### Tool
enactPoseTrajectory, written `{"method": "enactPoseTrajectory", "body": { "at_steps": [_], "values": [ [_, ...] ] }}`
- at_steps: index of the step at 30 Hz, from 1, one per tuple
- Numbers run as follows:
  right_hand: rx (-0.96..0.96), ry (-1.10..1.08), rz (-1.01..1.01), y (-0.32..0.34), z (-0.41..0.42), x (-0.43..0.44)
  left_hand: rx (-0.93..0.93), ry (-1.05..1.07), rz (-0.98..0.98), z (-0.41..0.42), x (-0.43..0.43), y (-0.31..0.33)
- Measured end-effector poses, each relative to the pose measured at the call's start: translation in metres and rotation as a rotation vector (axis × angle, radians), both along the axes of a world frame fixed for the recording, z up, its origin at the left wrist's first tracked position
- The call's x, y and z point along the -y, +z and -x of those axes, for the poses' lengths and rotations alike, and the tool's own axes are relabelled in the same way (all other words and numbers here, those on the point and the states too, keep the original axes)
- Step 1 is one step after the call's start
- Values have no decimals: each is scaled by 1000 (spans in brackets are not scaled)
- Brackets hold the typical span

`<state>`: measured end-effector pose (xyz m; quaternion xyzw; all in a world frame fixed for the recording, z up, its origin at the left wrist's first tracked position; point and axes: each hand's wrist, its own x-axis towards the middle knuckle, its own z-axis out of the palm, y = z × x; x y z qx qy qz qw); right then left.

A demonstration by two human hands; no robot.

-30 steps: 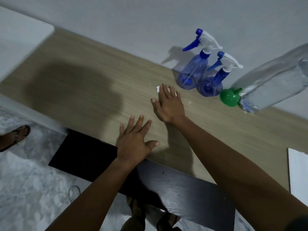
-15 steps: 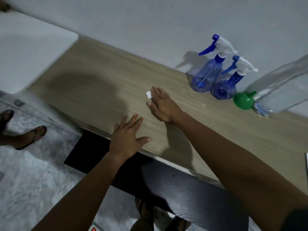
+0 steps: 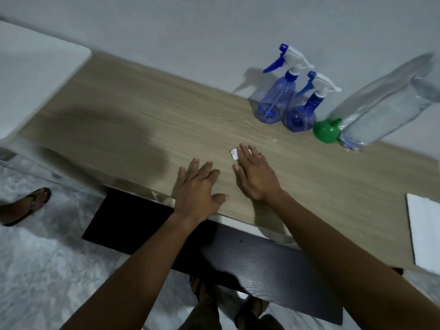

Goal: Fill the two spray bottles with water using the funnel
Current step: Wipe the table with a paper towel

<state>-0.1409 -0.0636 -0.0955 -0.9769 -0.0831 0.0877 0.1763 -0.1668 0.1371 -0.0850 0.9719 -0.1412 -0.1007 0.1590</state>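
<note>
Both hands are palm down at the wooden desk point(image 3: 142, 110). The left hand point(image 3: 198, 191) is at the desk's front edge, fingers straight and slightly spread, thumb out to the side, holding nothing; whether it rests on the wood or hovers just above it is hard to tell. The right hand point(image 3: 257, 177) lies just beside it, a little further in from the edge, with its fingers straight and close together. Its fingertips press on a small white scrap of paper point(image 3: 234, 154), one corner of which pokes out on the thumb side. Past the right hand's fingertips, well apart from them and back against the wall, stand the two spray bottles, both clear blue with blue-and-white trigger heads on. The taller spray bottle point(image 3: 277, 101) is furthest back, and the shorter spray bottle point(image 3: 301, 115) stands close against its right side. Just right of that one the green funnel point(image 3: 326, 131) lies on its side, its spout pointing towards a big clear water bottle point(image 3: 385, 103) next to it. To the right of the right forearm a white sheet point(image 3: 426, 229) lies on the desk. Under both wrists a dark board point(image 3: 262, 263) juts out below the desk's edge. Far left of the left hand, a foot in a sandal point(image 3: 31, 203) stands on the pale floor.
</note>
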Motion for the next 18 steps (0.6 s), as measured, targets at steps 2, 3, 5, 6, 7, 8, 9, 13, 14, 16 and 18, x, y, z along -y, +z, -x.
{"method": "enactPoseTrajectory", "body": {
  "at_steps": [2, 3, 5, 6, 7, 8, 9, 13, 14, 16, 18],
  "values": [
    [-13, -9, 45, -1, 39, 25, -19, -100, 41, 6, 26, 5],
    [-14, -52, 56, 0, 56, 39, -31, -146, 54, 8, 40, 7],
    [-13, -238, 47, 2, 85, 65, -70, -212, 69, 12, 61, 7],
    [-14, -319, 43, 6, 98, 75, -92, -226, 69, 15, 70, 5],
    [-15, -356, 46, 4, 108, 85, -108, -225, 62, 18, 78, 4],
    [-25, -353, 67, 6, 116, 91, -115, -209, 50, 21, 84, 3],
    [-29, -331, 83, 4, 121, 95, -115, -181, 36, 24, 89, 2],
    [76, -393, 149, 16, 124, 112, -62, -119, -104, 30, 112, 21],
    [59, -383, 180, 22, 122, 116, -48, -118, -155, 29, 120, 30],
    [-8, -330, 198, 32, 119, 124, -47, -86, -205, 27, 135, 45],
    [-36, -369, 152, 35, 120, 136, -57, -67, -209, 24, 148, 53]
  ]
}}
